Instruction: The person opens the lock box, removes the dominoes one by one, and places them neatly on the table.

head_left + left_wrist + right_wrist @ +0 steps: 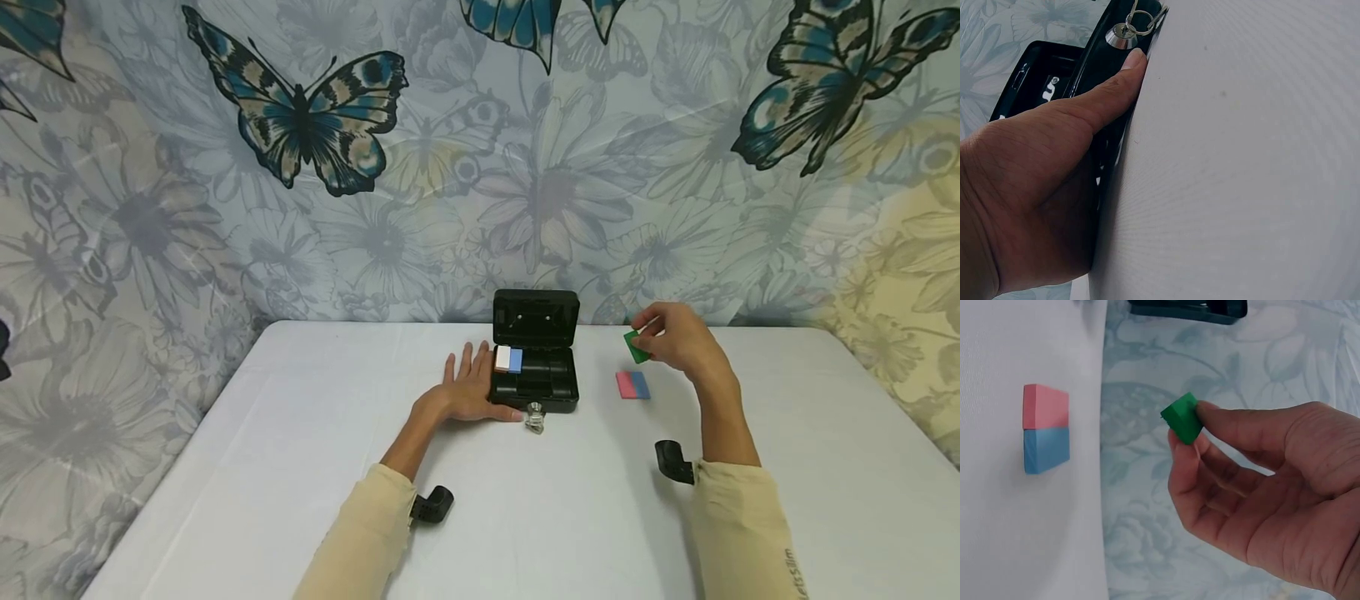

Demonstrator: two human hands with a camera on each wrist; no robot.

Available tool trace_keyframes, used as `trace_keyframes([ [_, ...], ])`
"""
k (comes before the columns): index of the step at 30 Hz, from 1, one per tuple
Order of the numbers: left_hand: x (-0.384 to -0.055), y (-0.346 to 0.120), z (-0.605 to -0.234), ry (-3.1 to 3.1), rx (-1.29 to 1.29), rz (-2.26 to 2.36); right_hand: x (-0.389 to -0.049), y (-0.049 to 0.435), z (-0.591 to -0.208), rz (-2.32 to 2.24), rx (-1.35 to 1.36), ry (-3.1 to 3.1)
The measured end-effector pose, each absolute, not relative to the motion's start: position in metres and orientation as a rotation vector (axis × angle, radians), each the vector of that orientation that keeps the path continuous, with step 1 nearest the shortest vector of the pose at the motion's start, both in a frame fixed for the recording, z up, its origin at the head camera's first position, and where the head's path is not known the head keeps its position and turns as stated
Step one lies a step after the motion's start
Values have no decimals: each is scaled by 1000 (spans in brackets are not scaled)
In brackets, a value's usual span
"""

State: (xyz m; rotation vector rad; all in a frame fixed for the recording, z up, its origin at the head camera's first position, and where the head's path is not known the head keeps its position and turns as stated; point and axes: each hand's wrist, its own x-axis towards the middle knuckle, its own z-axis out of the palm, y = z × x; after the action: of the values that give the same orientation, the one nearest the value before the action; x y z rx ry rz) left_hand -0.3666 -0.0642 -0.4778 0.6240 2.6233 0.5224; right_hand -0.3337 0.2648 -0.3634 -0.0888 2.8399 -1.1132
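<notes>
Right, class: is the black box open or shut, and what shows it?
Open. In the head view, the black box has its lid raised at the back, with a white piece and blue piece visible inside.

L sleeve (358, 542) & R sleeve (744, 533) are both showing beige cloth, ending short of wrists. R one's bearing dk. lettering (795, 572). Blk., bent L unit (433, 506) & R unit (674, 462) are jutting inward nr. cuffs (727, 473).

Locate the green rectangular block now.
In the head view, the green rectangular block is pinched in the right hand, right of the open black rectangular box, near the pink rectangular block.
</notes>
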Motion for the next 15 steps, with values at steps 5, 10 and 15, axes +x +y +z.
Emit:
trace_keyframes([
  [5,-366,-66,-471,2612,618,534,-335,265,-362,-1117,-68,2836],
  [10,-364,-66,-469,2600,613,538,-335,267,-363,-1124,-52,2811],
  [15,-366,-65,-475,2610,626,526,-332,272,-364,-1120,-22,2801],
])
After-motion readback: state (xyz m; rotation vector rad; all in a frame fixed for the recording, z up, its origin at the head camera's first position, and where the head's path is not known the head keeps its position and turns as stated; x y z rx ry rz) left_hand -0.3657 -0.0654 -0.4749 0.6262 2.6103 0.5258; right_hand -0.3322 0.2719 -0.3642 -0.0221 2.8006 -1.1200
